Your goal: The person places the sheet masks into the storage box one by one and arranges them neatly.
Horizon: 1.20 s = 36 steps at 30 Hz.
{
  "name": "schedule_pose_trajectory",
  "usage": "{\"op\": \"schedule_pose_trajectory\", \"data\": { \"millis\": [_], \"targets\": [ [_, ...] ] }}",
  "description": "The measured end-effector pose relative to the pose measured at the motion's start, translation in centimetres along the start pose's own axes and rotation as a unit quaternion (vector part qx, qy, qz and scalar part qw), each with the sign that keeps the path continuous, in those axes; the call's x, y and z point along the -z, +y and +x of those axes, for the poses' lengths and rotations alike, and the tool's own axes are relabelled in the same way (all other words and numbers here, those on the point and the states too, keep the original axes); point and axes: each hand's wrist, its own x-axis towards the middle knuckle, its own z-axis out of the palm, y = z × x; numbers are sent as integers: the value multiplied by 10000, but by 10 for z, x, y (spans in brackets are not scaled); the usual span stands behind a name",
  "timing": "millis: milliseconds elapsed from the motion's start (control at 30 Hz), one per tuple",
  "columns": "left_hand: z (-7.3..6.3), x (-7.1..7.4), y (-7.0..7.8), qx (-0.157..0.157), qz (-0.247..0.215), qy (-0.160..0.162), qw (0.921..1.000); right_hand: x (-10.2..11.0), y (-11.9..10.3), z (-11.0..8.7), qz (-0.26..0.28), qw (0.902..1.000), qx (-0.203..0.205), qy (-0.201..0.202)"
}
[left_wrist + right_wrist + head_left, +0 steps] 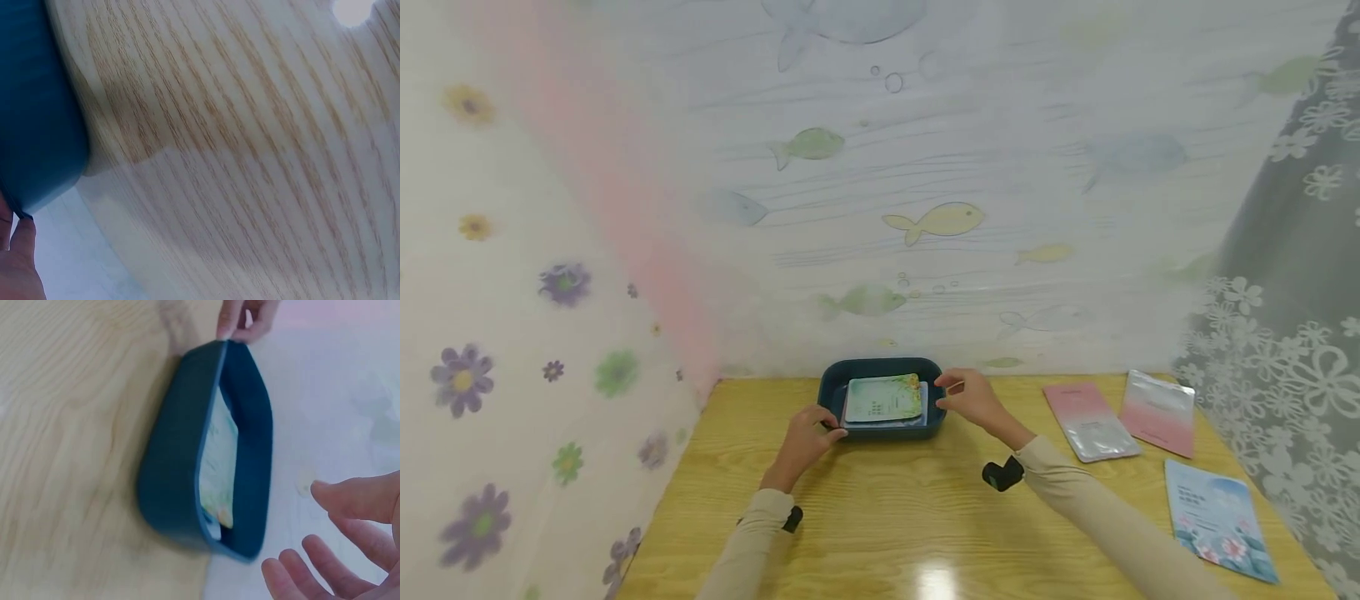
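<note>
A dark blue plastic basin [880,434] stands at the table's back edge, against the patterned curtain. Inside lies a pale green sachet [880,398] with a floral edge, over at least one bluish packet [923,408] that is mostly covered. The left hand [807,442] pinches the basin's near left rim between thumb and fingers; its fingertips on the rim also show in the left wrist view. At the basin's right end is the right hand [973,398], fingers loosely bent and thumb apart. In the right wrist view that hand [344,537] holds nothing and stays clear of the rim.
To the right on the wooden table [880,517] lie two pink-and-silver sachets [1092,421] [1159,414] and a light blue sachet [1221,518] with flowers. A fish-print curtain [940,167] rises behind, a flower-print one [512,333] on the left, and lacy fabric [1292,375] on the right.
</note>
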Motion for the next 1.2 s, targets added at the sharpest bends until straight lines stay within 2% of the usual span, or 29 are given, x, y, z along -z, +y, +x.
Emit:
{"op": "schedule_pose_trajectory", "data": {
  "millis": [200, 400, 533, 933, 1200],
  "targets": [
    [0, -1, 0, -230, -82, 118, 9996, 31, 5, -16, -7, 9999, -100, 135],
    [-1, 0, -4, -61, -65, 97, 9999, 56, 13, -28, -86, 9993, -238, 266],
    [0, -1, -4, -55, -87, 94, 9999, 71, 21, -39, -66, 9990, -336, 289],
    [-1, -2, -3, -138, -71, 81, 9998, 101, 36, -66, -370, 9959, -529, 630],
    [-1, -3, -4, -246, -97, 148, 9995, 120, 55, -79, -484, 9931, -614, 878]
  ]
}}
